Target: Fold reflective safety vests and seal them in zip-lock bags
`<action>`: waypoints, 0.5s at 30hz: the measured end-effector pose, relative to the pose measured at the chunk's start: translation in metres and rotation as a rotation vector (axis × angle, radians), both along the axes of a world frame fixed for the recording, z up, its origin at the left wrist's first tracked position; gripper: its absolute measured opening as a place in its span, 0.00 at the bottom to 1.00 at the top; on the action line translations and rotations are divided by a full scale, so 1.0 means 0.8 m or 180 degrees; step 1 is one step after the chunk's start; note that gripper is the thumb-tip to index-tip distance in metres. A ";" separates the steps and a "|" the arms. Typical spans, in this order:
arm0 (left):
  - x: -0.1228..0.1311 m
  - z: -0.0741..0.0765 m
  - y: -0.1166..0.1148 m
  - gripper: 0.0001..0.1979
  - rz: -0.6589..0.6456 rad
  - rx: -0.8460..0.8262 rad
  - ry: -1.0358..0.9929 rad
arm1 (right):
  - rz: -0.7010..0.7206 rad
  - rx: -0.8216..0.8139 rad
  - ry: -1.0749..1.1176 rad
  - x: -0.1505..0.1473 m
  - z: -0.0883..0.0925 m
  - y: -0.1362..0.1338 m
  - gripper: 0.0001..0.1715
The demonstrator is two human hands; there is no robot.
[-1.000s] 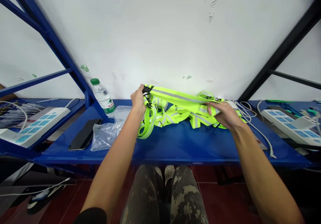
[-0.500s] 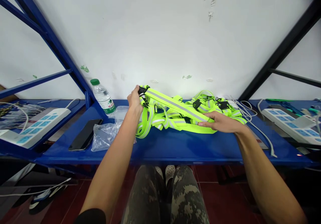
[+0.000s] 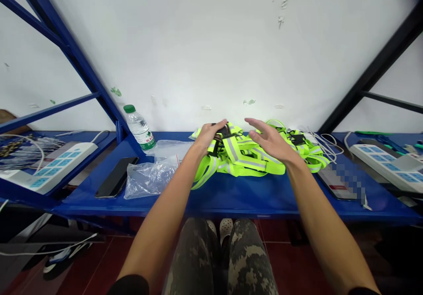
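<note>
Neon-yellow reflective straps [image 3: 251, 158] with grey stripes and black buckles lie in a tangled heap on the blue shelf. My left hand [image 3: 210, 135] is closed around a black buckle [image 3: 225, 132] at the left end of the heap, and a striped strap hangs from it. Over the middle of the heap is my right hand [image 3: 269, 140], its fingers spread and holding nothing. More straps and a black buckle [image 3: 297, 139] lie to the right of that hand.
A water bottle [image 3: 140, 127], clear plastic bags [image 3: 150, 180] and a black phone [image 3: 116, 178] are on the left of the shelf [image 3: 244, 198]. White cables [image 3: 325, 147] and a flat device [image 3: 339, 182] lie right. Power strips [image 3: 61, 167] flank both sides.
My left hand has moved right with the buckle. My right hand has let go of the stretched strap and moved left and up. The strap now hangs slack onto the heap.
</note>
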State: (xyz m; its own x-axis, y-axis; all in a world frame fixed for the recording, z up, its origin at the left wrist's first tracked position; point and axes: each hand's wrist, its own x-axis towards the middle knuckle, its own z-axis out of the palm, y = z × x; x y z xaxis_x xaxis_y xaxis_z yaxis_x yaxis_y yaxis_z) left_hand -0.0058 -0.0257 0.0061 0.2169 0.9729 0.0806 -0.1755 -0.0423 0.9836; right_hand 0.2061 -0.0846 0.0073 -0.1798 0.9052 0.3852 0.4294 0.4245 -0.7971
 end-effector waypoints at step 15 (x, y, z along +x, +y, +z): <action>0.008 -0.002 -0.024 0.23 -0.0425 0.1493 0.1718 | 0.0900 -0.0586 0.0428 -0.020 -0.024 0.018 0.20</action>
